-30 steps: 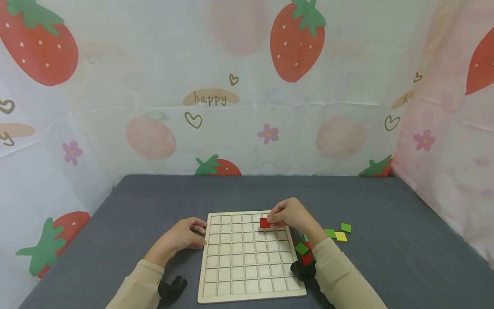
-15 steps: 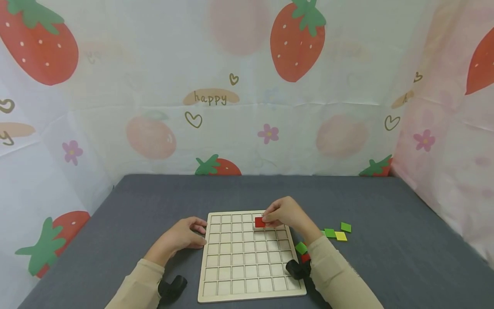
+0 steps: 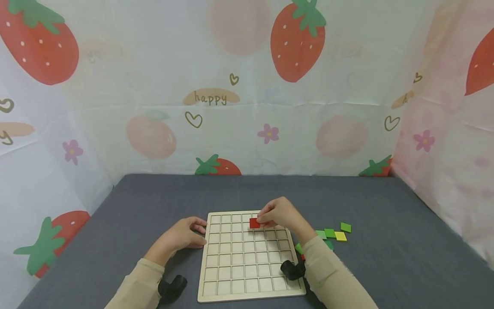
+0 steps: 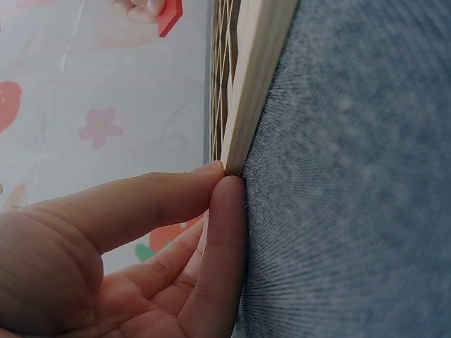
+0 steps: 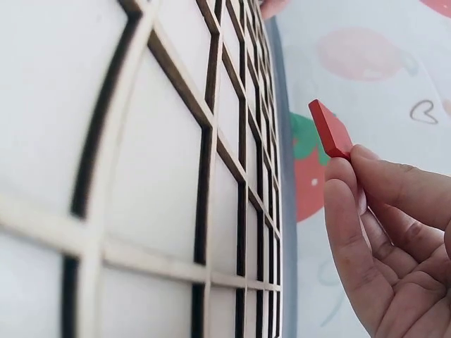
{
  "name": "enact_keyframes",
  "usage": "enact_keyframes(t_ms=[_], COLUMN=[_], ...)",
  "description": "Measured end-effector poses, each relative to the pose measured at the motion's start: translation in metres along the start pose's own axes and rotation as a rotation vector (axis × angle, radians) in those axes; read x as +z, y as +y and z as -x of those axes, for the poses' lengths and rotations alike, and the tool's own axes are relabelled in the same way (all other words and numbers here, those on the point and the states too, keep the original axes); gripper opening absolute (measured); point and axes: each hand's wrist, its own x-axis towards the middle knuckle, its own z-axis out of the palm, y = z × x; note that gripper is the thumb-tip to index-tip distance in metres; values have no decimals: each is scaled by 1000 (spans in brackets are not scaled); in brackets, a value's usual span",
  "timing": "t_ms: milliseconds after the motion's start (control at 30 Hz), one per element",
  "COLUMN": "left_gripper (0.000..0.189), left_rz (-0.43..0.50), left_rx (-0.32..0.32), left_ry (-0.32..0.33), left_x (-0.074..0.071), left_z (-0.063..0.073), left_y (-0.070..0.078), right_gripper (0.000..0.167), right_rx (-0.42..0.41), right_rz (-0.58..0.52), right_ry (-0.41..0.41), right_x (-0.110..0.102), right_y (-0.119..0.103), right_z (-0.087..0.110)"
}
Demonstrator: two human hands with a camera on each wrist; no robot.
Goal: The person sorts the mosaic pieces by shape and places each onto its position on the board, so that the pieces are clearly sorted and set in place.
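Observation:
In the head view, a pale wooden grid board (image 3: 244, 260) lies on the grey cloth. My left hand (image 3: 182, 235) is at its left side, thumb and fingers touching the edge. The left wrist view shows the thumb (image 4: 155, 203) against the board's wooden edge (image 4: 255, 77), with a fingertip just below, near the cloth. Above the far part of the board, my right hand (image 3: 281, 213) pinches a small red square tile (image 3: 254, 223) between thumb and fingertips. Seen from the right wrist, the tile (image 5: 330, 131) is tilted and apart from the grid.
Right of the board lie several loose tiles, among them a yellow tile (image 3: 341, 236) and a green tile (image 3: 345, 227); the right sleeve partly hides others. Black wrist devices (image 3: 172, 288) are worn on both arms. A strawberry-printed curtain (image 3: 247, 141) stands behind the table.
My right hand has moved left along the far rows, carrying the red tile with it. More of the loose tiles show behind the right sleeve. My left hand has stayed in place.

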Motion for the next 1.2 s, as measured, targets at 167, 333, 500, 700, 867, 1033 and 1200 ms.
enact_keyframes(t_ms=[167,333,500,700,867,1033,1200], left_gripper=[52,51,51,52,52,51,52], left_rz=[-5,-5,-5,-8,-6,-7,0], left_rx=[0,7,9,4,4,8,9], left_ry=[1,1,1,5,12,11,6], left_x=[0,0,1,1,1,1,1], left_z=[-1,-1,-1,-1,-1,-2,-2], left_y=[0,0,0,0,-1,-2,-2], right_gripper=[5,6,6,7,7,6,6], right_rx=[-11,-12,-4,-9,-6,1,-14], right_rz=[-2,-15,-16,2,11,8,4], right_ry=[-6,-13,-14,-18,-21,-30,-38], right_x=[4,7,12,18,23,29,35], right_y=[-1,-3,-6,-9,-11,-14,-17], right_z=[-1,-3,-5,-6,-7,-10,-10])
